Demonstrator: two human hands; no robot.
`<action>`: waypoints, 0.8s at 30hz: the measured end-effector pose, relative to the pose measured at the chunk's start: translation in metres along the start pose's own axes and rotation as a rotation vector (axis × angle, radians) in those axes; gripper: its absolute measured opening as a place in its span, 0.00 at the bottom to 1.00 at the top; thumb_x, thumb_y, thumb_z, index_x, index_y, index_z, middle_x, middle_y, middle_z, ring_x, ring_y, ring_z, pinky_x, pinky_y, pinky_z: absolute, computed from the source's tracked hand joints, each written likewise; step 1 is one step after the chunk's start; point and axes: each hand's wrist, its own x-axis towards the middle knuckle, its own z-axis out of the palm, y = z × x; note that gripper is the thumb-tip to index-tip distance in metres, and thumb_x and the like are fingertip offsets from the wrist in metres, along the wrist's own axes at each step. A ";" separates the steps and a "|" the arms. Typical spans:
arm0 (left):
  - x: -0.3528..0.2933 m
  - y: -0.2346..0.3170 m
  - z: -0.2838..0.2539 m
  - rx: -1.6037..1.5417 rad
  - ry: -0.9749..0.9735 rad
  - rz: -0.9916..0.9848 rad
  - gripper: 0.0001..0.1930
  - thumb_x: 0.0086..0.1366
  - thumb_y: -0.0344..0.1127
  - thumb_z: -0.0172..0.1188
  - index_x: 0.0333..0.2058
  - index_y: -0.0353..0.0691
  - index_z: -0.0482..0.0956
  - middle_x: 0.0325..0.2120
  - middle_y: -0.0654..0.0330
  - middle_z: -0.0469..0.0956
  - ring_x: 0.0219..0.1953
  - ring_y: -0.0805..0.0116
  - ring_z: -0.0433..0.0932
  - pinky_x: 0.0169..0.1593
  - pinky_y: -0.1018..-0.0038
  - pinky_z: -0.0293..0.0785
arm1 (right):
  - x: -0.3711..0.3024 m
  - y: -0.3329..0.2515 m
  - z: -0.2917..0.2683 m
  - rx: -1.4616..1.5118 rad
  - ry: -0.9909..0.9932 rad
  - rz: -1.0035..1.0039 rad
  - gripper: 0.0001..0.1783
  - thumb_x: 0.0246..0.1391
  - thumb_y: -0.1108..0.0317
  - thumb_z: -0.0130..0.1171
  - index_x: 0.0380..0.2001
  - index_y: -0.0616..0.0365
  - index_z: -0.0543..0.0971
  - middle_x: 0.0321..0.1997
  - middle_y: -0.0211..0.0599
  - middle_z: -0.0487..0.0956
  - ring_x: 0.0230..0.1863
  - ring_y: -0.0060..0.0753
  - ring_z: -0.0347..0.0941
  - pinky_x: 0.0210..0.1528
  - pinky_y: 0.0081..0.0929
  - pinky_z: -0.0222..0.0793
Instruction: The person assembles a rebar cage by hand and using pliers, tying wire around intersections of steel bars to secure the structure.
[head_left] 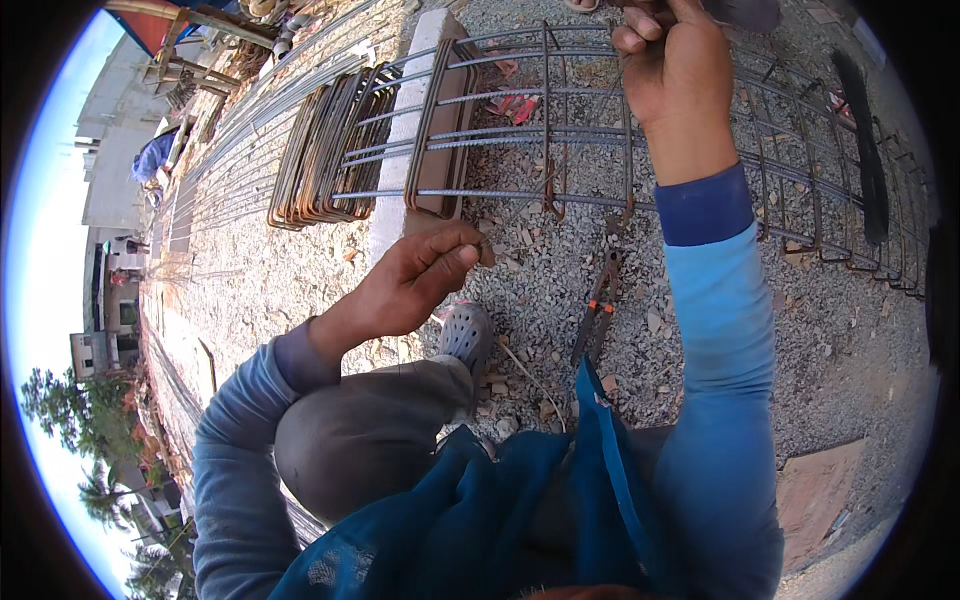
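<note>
At the rebar cage [547, 131], right hand [676, 72].

The rebar cage [500, 193] lies lengthwise above grey gravel [820, 340], its long ribbed bars [500, 134] crossing a pale concrete beam [385, 232]. Rust-brown rectangular stirrups [548, 110] encircle the bars at intervals; left of the beam, more are bunched tightly together, slightly tilted.

Pliers [608, 277] lie on gravel [640, 350] before the rebar cage [547, 120], bunched stirrups [330, 140] left of a block [403, 172]
</note>
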 end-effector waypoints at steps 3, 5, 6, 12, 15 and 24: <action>0.009 0.004 0.001 0.448 -0.016 0.286 0.14 0.73 0.40 0.44 0.42 0.36 0.73 0.33 0.61 0.71 0.31 0.77 0.68 0.39 0.74 0.68 | 0.003 -0.011 -0.011 0.013 -0.040 0.029 0.07 0.62 0.60 0.50 0.34 0.49 0.73 0.21 0.18 0.68 0.12 0.12 0.55 0.13 0.15 0.53; 0.028 0.021 0.011 0.257 -0.070 0.217 0.14 0.72 0.40 0.44 0.42 0.36 0.73 0.31 0.61 0.71 0.31 0.77 0.68 0.38 0.75 0.68 | 0.055 -0.048 -0.066 0.207 -0.248 0.022 0.08 0.62 0.59 0.50 0.34 0.49 0.72 0.20 0.18 0.68 0.12 0.12 0.56 0.12 0.15 0.52; 0.036 0.023 0.014 0.064 -0.122 0.104 0.14 0.72 0.41 0.45 0.42 0.36 0.73 0.30 0.61 0.71 0.31 0.77 0.67 0.38 0.75 0.67 | 0.056 -0.051 -0.067 0.310 -0.341 0.028 0.09 0.62 0.58 0.51 0.35 0.49 0.72 0.20 0.18 0.68 0.13 0.12 0.56 0.12 0.15 0.52; 0.111 -0.007 0.046 -0.042 -0.346 0.208 0.15 0.72 0.43 0.46 0.44 0.37 0.73 0.19 0.68 0.66 0.18 0.76 0.64 0.23 0.76 0.62 | -0.003 -0.133 -0.003 -0.070 -0.100 -0.545 0.10 0.64 0.70 0.42 0.38 0.67 0.69 0.21 0.28 0.63 0.13 0.17 0.52 0.15 0.17 0.50; 0.117 0.003 0.064 0.245 -0.305 0.640 0.13 0.71 0.39 0.46 0.46 0.37 0.72 0.22 0.59 0.73 0.23 0.66 0.74 0.26 0.69 0.69 | -0.022 -0.169 0.000 -0.173 -0.225 -0.620 0.09 0.64 0.69 0.42 0.37 0.65 0.69 0.23 0.28 0.65 0.15 0.17 0.54 0.15 0.17 0.52; 0.108 -0.029 0.071 -0.022 -0.265 0.811 0.12 0.71 0.36 0.44 0.46 0.36 0.72 0.28 0.50 0.74 0.25 0.57 0.77 0.31 0.63 0.71 | -0.050 -0.120 0.079 -0.511 -0.148 -0.699 0.13 0.65 0.69 0.41 0.43 0.69 0.69 0.23 0.27 0.64 0.17 0.16 0.53 0.17 0.14 0.51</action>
